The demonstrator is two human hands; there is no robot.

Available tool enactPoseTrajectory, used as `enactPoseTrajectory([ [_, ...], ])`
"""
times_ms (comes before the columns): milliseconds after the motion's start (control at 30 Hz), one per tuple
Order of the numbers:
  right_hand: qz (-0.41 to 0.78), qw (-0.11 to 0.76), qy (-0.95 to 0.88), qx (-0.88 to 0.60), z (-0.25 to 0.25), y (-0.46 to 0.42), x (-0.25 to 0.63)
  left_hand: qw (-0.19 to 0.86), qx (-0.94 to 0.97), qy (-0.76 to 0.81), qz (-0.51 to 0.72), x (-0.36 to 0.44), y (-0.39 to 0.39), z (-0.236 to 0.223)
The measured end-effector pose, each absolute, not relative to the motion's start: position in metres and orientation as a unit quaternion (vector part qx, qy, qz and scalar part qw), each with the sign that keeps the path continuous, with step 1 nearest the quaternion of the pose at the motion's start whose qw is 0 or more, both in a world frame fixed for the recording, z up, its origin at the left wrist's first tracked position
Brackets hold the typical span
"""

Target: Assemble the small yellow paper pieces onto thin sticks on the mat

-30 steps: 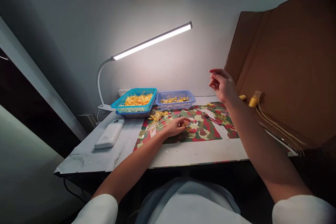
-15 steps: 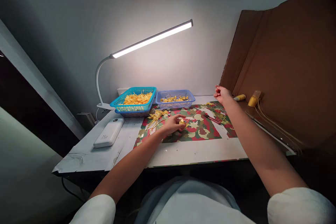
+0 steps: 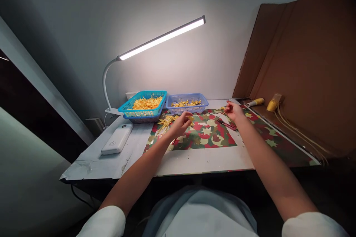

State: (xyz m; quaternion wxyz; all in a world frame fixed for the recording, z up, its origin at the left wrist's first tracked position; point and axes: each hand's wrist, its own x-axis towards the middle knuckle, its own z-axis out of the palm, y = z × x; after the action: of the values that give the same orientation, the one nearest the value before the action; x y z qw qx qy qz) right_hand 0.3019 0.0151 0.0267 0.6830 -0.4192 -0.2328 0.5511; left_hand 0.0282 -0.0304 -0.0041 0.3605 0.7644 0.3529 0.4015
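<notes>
My left hand [image 3: 182, 125] is over the patterned mat [image 3: 207, 140], its fingers closed on a small yellow petal-like piece [image 3: 191, 118]. Farther right, my right hand [image 3: 233, 112] is raised a little above the mat with thumb and fingers pinched together; whatever they hold is too fine to make out. Between the hands, nearer the right one, lies a slim tool with red handles [image 3: 229, 125]. Just left of my left hand is a bunch of yellow pieces on thin stems [image 3: 166, 122].
Behind stand a turquoise basket [image 3: 126, 110] of yellow pieces, stacked on another, and a lilac basket [image 3: 187, 109] with yellow-and-dark pieces. A white power bank [image 3: 118, 139] and a lit lamp [image 3: 164, 39] are left. Cardboard [image 3: 300, 52], a yellow-white tube [image 3: 256, 102] and a yellow spool-like object [image 3: 274, 103] are right.
My right hand has come down and slightly nearer the mat, beside the red-handled tool. My left hand has lifted slightly and moved a little left, still with the yellow piece. The view has shifted slightly.
</notes>
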Motion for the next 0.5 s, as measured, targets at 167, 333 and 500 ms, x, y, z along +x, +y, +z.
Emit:
enactPoseTrajectory([
  [167,0.578,0.664,-0.28,-0.384,0.026,0.004,0.288,0.345,0.791,0.322,0.389,0.013,-0.018,0.014],
  [333,0.536,0.72,-0.263,-0.354,0.042,0.0,0.294,0.329,0.808,0.358,0.333,0.001,-0.011,0.018],
  [500,0.479,0.756,-0.277,-0.349,0.058,-0.004,0.311,0.327,0.809,0.366,0.324,-0.003,-0.012,0.01],
])
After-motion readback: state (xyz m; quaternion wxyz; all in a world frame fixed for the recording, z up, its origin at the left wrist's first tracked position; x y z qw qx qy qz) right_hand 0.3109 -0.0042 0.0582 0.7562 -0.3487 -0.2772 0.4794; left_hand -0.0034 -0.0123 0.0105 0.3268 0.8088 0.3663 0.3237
